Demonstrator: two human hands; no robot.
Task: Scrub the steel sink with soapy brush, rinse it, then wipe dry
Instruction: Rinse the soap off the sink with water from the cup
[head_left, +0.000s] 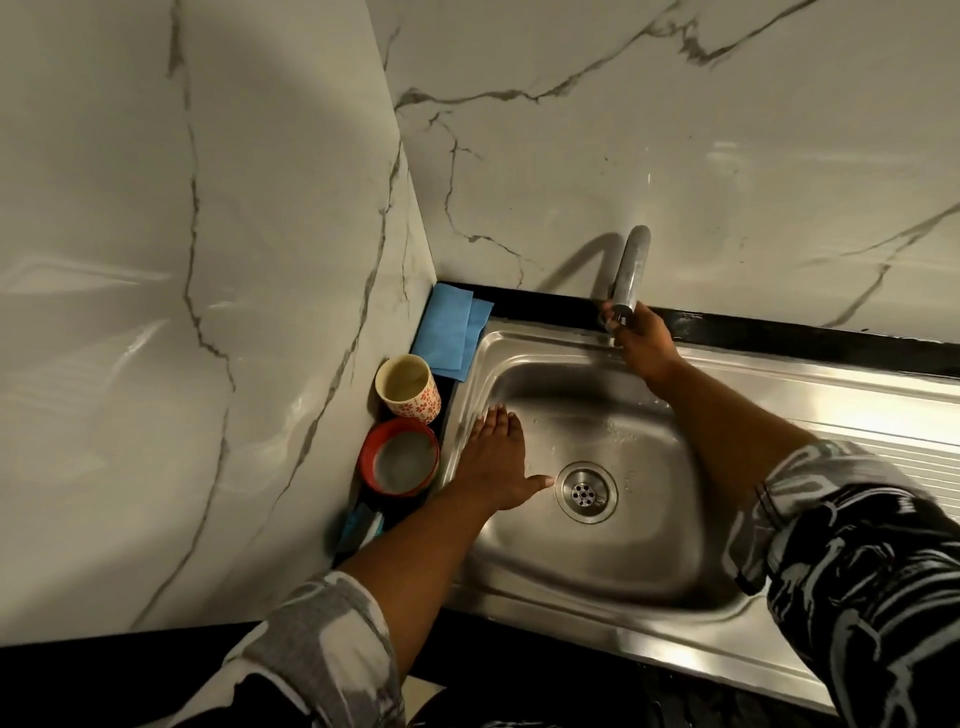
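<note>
Since the steel sink (597, 561) is set into the counter right by the corner of the marble wall (208, 260), the person has to lean over it, one arm on each side of the basin. Its floor shines wet, with droplets scattered near the drain (586, 491), though I can't make out a running stream.

Down in the basin, the left hand (498, 462) lies flat, palm down. Its fingers are straight and close together, pointing up the left wall, and the thumb is stretched out toward the drain. It holds nothing. To my eye it is there to rub or sweep the steel by touch, which suits rinsing rather than scrubbing.

At the back rim the right hand (641, 343) is curled around the lower end of the tap (631, 270), probably to work the water or swing the spout. I would guess the rinse is under way or about to start.

Everything else is parked on the dark strip to the left, within easy reach of that flat hand. The brush (361, 525) lies nearest the person, partly hidden by the forearm. Next come a red bowl (400, 457) of cloudy water and a patterned cup (408, 384). The folded blue cloth (449, 332) is tucked farthest into the corner and looks dry, likely saved for the final wipe.
</note>
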